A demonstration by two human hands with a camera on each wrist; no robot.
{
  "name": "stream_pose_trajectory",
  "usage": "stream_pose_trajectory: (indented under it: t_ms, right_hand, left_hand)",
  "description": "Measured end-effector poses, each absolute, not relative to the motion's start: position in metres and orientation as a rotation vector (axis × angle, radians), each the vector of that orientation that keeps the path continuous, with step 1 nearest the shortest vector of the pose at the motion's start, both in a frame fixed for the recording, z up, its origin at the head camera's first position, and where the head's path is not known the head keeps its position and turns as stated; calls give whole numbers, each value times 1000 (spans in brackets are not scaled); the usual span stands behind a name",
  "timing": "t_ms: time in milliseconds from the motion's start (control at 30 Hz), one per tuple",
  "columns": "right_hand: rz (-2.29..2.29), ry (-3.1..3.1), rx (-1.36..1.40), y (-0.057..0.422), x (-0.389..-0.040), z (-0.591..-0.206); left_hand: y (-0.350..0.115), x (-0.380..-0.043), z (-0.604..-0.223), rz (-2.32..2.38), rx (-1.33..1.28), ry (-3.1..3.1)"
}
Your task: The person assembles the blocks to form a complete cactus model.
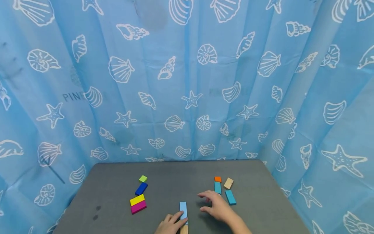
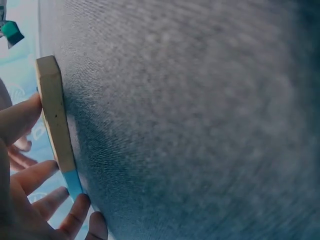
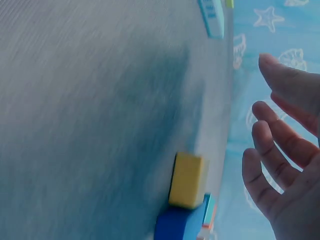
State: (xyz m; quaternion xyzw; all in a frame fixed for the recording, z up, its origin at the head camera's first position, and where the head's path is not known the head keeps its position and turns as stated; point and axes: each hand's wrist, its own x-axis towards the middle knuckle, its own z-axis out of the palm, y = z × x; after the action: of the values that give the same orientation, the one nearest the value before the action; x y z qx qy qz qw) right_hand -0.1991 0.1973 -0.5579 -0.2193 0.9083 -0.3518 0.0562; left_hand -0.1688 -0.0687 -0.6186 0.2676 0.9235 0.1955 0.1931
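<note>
A light blue block (image 1: 183, 206) and a plain wooden block (image 1: 184, 229) lie end to end near the table's front edge. My left hand (image 1: 170, 223) rests on this row, fingertips over the light blue block. In the left wrist view the thumb touches the wooden block (image 2: 54, 115), and the other fingers (image 2: 77, 215) lie along the blue part. My right hand (image 1: 215, 205) hovers to the right, holding nothing, thumb and fingers apart. Just beyond it lie a turquoise block (image 1: 217, 187), another turquoise block (image 1: 230, 197), a wooden block (image 1: 229, 183) and an orange block (image 1: 218, 179).
On the left lie a lime green block (image 1: 143, 178), a dark blue block (image 1: 141, 188), a yellow block (image 1: 137, 200) and a magenta block (image 1: 138, 207). A blue curtain (image 1: 187, 81) with white shells hangs behind the grey table (image 1: 114, 182).
</note>
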Motion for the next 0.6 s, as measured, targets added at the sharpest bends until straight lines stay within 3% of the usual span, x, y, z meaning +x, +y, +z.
stream_pose_trajectory:
  t_ms: [600]
  right_hand:
    - [-817, 2813, -513, 234, -201, -567]
  left_hand:
    - [-76, -172, -623, 644, 772, 2522]
